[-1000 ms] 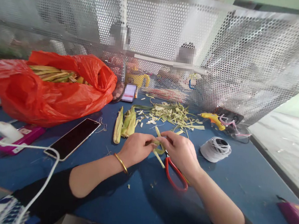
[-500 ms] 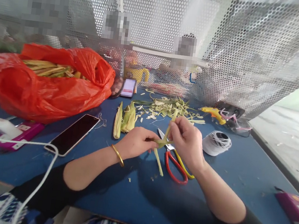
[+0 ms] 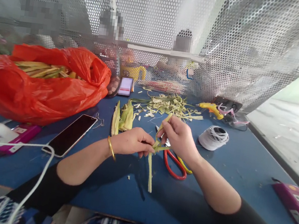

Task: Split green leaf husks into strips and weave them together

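Note:
My left hand [image 3: 135,141], with a gold bangle at its wrist, pinches pale green leaf strips [image 3: 150,172] where they cross. One strip hangs down below the crossing over the blue table. My right hand [image 3: 177,137] pinches the upper strip end, which points up between thumb and fingers. Behind and under my right hand lie scissors [image 3: 175,174] with red and yellow handles, their blades partly hidden. Two husk pieces [image 3: 127,116] rest beyond my left hand. A pile of leaf scraps [image 3: 166,105] lies farther back.
At the left are a red bag [image 3: 50,96] of dried strips, a phone [image 3: 70,135] and a purple power strip [image 3: 14,139]. White string [image 3: 213,138], a yellow glue gun [image 3: 212,110] and another power strip [image 3: 293,204] are at the right. Perforated mesh [image 3: 160,22] stands behind.
My right hand has moved slightly left and toward my left hand, tilting the upper strip. The lower strip now hangs straighter and reaches farther down. The whole view has shifted a little.

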### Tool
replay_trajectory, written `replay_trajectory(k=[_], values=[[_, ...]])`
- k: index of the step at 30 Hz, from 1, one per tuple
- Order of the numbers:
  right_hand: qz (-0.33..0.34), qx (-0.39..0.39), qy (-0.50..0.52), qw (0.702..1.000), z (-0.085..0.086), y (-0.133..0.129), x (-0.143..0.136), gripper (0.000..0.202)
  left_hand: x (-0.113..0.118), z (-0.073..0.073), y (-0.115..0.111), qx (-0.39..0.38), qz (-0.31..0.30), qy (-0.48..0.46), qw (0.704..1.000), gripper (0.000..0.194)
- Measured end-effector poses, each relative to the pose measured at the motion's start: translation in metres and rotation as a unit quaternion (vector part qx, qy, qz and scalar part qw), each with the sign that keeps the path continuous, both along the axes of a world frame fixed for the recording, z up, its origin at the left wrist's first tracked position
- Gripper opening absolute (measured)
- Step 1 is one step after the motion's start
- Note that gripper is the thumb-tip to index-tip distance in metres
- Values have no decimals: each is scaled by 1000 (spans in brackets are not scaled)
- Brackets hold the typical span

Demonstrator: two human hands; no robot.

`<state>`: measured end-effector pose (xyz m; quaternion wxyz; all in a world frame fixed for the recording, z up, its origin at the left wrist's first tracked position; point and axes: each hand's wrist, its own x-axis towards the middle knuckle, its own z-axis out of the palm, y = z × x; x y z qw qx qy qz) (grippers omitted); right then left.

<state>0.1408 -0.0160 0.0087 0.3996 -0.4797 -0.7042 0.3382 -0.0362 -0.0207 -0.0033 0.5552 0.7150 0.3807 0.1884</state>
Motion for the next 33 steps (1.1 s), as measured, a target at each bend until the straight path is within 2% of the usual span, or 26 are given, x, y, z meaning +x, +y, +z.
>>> replay_trajectory(k=[3,10,17,21,25,28,31,33], values=[[8,-11,-29,999,-3,0,-2,18,2,-1,0,-17,-6,18,1000,21],[-4,-27,23,999,-9,3,-4,18,10,-7,-2,-59,77,-16,995,31],[-8,-27,68,997,-17,3,-7,21,18,-14,-7,-1,179,1,984,38],[1,-22,32,999,-14,3,-5,18,20,-17,-8,63,176,53,981,40],[-2,39,-52,998,-12,1,-4,17,23,-21,-10,108,139,105,979,44],[7,60,-20,998,-16,2,-5,19,25,-20,-11,103,132,104,980,45],[4,63,27,998,-19,8,-3,20,25,-19,-10,68,160,63,983,42],[-11,75,-23,997,-19,12,0,19,24,-17,-9,42,172,37,983,40]])
